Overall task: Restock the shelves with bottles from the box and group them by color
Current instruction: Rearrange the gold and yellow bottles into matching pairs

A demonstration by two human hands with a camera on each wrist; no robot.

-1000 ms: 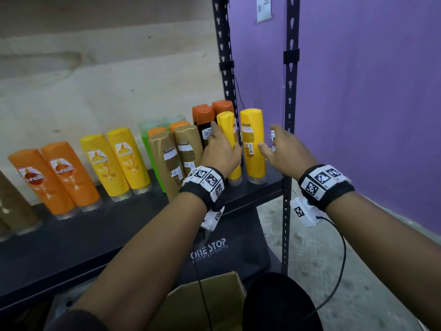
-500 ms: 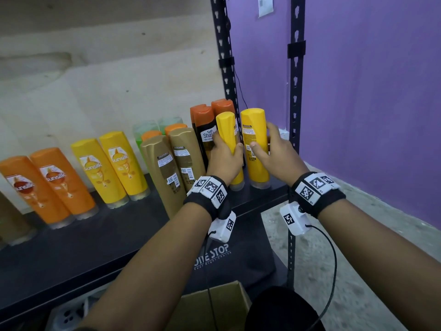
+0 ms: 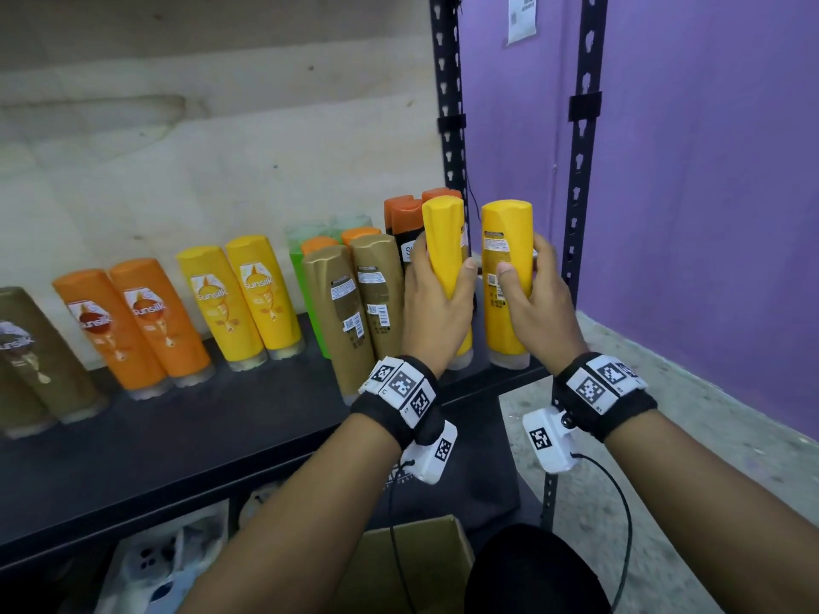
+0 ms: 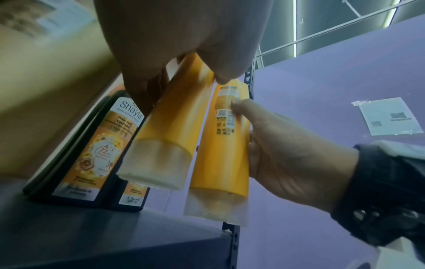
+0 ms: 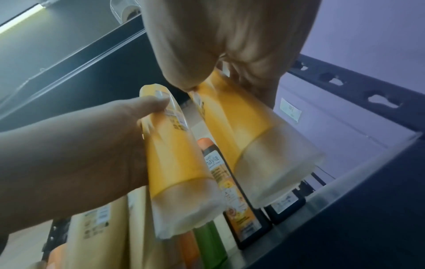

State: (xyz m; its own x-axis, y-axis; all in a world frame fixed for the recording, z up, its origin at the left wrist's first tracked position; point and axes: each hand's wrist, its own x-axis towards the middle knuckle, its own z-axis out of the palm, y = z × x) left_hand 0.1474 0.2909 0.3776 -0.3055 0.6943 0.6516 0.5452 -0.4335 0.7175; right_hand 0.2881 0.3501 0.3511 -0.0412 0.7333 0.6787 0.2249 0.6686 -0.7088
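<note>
Two yellow bottles are held cap-down at the right end of the black shelf (image 3: 221,436). My left hand (image 3: 432,299) grips the left one (image 3: 443,241) round its middle, seen close in the left wrist view (image 4: 174,118). My right hand (image 3: 538,303) grips the right one (image 3: 507,259), thumb on its back label (image 4: 223,154). In the wrist views both clear caps hang a little above the shelf and the bottles tilt (image 5: 241,118). A yellow pair (image 3: 241,299) stands further left on the shelf. The cardboard box (image 3: 399,565) sits below, partly hidden by my arms.
On the shelf, left to right: brown bottles (image 3: 26,347), an orange pair (image 3: 133,321), gold bottles (image 3: 354,303) before green ones (image 3: 301,268), and black-and-orange bottles (image 3: 405,223) behind the held ones. Black rack posts (image 3: 580,170) and a purple wall (image 3: 709,214) close off the right.
My right hand has closed round the right yellow bottle, which it only reached toward before. Both yellow bottles have come slightly up off the shelf and toward me.
</note>
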